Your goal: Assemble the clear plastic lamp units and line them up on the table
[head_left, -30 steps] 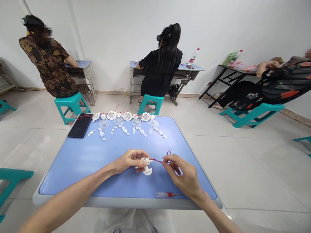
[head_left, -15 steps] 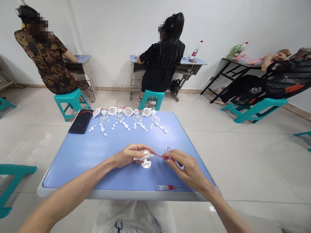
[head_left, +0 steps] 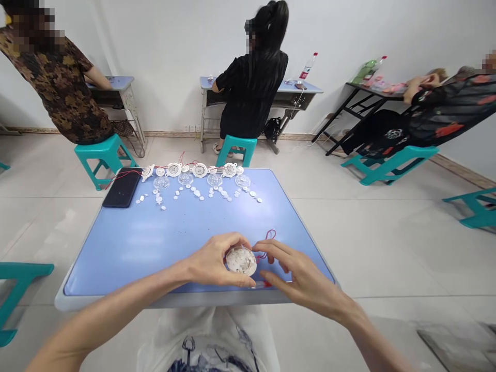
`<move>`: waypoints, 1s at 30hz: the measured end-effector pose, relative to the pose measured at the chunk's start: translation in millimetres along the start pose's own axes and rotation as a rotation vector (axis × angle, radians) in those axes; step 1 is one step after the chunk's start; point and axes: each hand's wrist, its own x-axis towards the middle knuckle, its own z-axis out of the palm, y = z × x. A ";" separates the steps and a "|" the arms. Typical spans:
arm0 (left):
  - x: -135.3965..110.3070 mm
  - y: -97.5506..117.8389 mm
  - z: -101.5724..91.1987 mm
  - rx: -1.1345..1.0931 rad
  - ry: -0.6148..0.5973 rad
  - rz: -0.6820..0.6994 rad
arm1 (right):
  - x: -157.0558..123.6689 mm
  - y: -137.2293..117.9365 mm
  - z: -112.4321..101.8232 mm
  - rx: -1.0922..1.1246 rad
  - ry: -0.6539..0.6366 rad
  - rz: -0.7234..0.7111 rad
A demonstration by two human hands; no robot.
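My left hand point(head_left: 215, 261) is curled round a round white plastic disc part point(head_left: 241, 260), held face up near the front edge of the blue table point(head_left: 155, 243). A thin red wire point(head_left: 267, 243) runs from the part and loops to its right. My right hand point(head_left: 300, 276) rests beside the part with its fingers stretched toward the wire, touching it. A red-handled screwdriver point(head_left: 267, 283) lies under my right fingers, mostly hidden.
A row of white disc parts with red wires point(head_left: 197, 170), clear domes and small white pieces point(head_left: 201, 194) lie along the table's far side. A black phone point(head_left: 123, 188) sits at the far left corner. Three other people sit at desks; teal stools stand around.
My left hand turned the white part from standing on its stem to face up and pulled it nearer the front edge. My right hand followed and spread its fingers. The camera tilted down.
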 end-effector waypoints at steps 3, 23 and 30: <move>-0.5 -0.5 4.0 0.040 0.022 0.042 | -11.7 -8.5 8.7 0.104 -0.026 0.038; 3.2 -13.8 18.2 -0.383 -0.035 -0.129 | -8.5 -40.1 38.9 0.367 0.210 0.185; 10.4 -11.5 -0.8 -0.085 0.160 0.008 | 10.6 -2.5 2.7 0.652 -0.113 0.115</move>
